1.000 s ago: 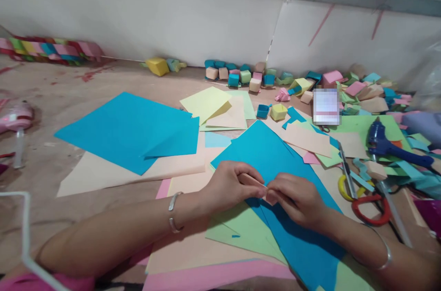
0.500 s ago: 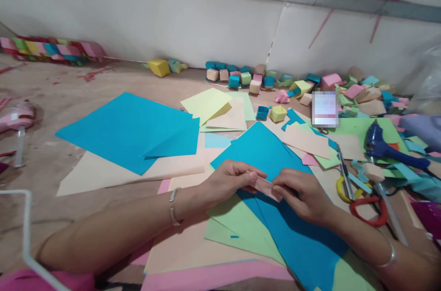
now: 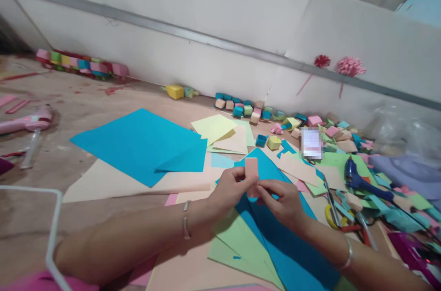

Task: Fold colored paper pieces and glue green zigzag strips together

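Upright between my two hands is a small peach paper strip (image 3: 251,167). My left hand (image 3: 230,189) pinches it between thumb and fingers. The fingertips of my right hand (image 3: 280,199) close on its lower part. Both hands hover over a large blue sheet (image 3: 285,236), which lies over green sheets (image 3: 241,245) and peach paper (image 3: 182,259). Another blue sheet (image 3: 138,144) lies to the left, and pale yellow paper (image 3: 215,128) lies beyond my hands.
Small paper boxes (image 3: 237,111) line the wall. At right are a blue glue gun (image 3: 365,181), scissors (image 3: 332,210) and paper scraps. A pink glue gun (image 3: 37,121) lies at left, near a white metal frame (image 3: 53,226).
The peach strip has turned from slanting to upright between my hands. My right hand has moved closer to my left. The camera view has tilted up, showing more wall.
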Motion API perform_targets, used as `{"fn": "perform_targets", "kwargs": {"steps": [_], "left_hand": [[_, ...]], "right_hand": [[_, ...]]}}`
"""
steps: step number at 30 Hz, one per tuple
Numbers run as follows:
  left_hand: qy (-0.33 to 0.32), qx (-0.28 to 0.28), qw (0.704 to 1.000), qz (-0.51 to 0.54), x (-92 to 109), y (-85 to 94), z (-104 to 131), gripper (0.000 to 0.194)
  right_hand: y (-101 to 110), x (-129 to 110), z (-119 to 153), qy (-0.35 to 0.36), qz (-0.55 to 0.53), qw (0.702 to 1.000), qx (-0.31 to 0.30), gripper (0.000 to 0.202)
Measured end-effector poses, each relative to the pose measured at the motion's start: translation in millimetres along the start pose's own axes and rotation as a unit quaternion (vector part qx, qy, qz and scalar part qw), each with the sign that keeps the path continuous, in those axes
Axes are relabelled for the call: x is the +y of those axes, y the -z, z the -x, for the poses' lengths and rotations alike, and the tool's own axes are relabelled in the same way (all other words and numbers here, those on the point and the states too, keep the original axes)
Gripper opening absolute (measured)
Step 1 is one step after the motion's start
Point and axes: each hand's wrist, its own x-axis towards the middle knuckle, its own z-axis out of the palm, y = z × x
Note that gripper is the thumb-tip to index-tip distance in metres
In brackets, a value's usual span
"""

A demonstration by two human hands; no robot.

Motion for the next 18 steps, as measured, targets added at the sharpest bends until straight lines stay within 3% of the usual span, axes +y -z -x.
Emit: {"fn": "perform_targets", "kwargs": {"steps": [3,4,8,13,18], "left_hand": [[-0.056,0.113,0.989,-0.076,-2,9.6,-6,0.021],[-0.071,0.127,0.984,-0.1,-4,13.5,-8,0.017],[-0.093,0.079,0.978,-0.169,-12,23.0,-15,0.013],[-0.06,0.034,0.973,-0.222,-17,24.7,-15,0.017],[-0.015,0.05,0.986,-0.156,-3,30.0,-19,0.02]], "right_hand": [[8,-5,-35,0.09,0.102,0.985,-0.102,0.025],[12,-7,-44,0.101,0.13,0.983,-0.079,0.025],[22,-7,-62,0.105,0.087,0.99,0.02,0.026],[13,-2,-59,0.09,0.046,0.995,0.022,0.016],[16,9,-64,-0.02,-0.03,0.999,0.041,0.013]]}}
